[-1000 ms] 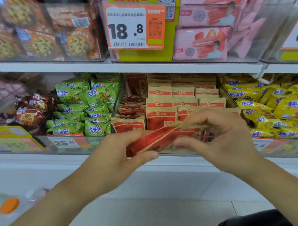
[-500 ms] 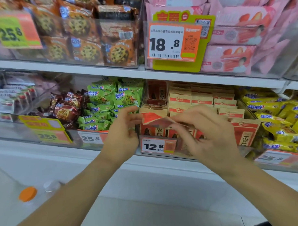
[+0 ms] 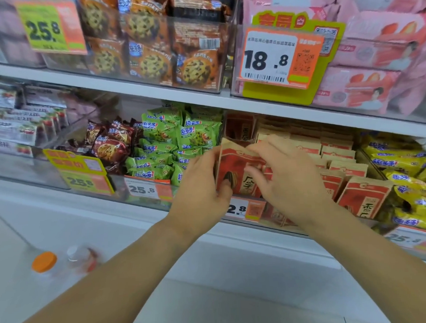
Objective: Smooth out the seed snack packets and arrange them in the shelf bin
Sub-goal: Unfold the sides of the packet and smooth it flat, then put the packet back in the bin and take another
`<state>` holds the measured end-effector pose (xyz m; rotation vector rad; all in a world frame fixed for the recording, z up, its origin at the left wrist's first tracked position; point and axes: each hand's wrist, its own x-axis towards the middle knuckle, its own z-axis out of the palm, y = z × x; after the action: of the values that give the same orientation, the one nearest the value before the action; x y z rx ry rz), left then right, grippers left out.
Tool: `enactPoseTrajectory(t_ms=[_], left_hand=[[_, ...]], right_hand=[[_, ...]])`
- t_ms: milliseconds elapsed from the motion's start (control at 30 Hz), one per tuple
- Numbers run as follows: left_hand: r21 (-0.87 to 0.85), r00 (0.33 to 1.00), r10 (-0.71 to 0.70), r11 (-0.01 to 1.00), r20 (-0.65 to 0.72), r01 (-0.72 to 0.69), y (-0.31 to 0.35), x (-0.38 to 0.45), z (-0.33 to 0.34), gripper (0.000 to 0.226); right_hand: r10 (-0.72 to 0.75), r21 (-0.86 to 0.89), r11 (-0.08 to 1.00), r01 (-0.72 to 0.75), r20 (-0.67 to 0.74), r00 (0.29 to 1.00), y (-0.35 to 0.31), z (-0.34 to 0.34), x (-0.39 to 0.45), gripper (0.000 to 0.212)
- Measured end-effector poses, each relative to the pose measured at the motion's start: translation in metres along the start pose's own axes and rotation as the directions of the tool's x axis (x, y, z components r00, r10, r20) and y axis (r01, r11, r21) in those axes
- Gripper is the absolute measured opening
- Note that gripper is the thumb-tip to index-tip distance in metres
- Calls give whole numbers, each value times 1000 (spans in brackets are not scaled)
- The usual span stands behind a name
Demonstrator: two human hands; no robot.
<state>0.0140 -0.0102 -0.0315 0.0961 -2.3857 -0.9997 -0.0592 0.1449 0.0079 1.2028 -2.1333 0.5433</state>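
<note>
1. Nearest: my forearms reach up to the shelf; bottle with an orange cap [image 3: 44, 262] low on the left.
2. My left hand [image 3: 203, 188] grips the left edge of the red seed packet [image 3: 239, 175], thumb on its face; my right hand [image 3: 287, 180] pinches its top edge.
3. Packet upright, long axis vertical, front facing me, at the clear bin [image 3: 276, 219] front.
4. Behind: more seed packets in rows [image 3: 337, 157]; green cookie packs [image 3: 182, 138] left.

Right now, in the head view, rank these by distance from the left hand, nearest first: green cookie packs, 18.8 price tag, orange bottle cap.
From the left hand:
1. Green cookie packs, just to its left.
2. Orange bottle cap, lower left, near the floor.
3. 18.8 price tag, upper right, on the shelf above.
</note>
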Motion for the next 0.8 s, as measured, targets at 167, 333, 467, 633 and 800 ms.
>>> enactPoseTrajectory(t_ms=[167, 333, 467, 633, 800], left_hand=[[-48, 999, -12, 999, -46, 10, 4, -4, 2, 57], [13, 1000, 28, 1000, -12, -28, 3, -3, 7, 57], [134, 995, 91, 986, 40, -95, 2, -3, 14, 62], [332, 979, 147, 925, 141, -187, -12, 5, 24, 69], [534, 958, 150, 804, 242, -261, -7, 23, 40, 67]], right_hand=[[100, -149, 985, -85, 94, 991, 8, 17, 6, 76], [95, -297, 955, -10, 274, 957, 12, 43, 9, 73], [158, -393, 919, 5, 381, 911, 15, 59, 15, 65], [232, -425, 904, 42, 573, 786, 16, 62, 45, 52], [217, -316, 949, 5, 661, 718, 28, 55, 64, 48]])
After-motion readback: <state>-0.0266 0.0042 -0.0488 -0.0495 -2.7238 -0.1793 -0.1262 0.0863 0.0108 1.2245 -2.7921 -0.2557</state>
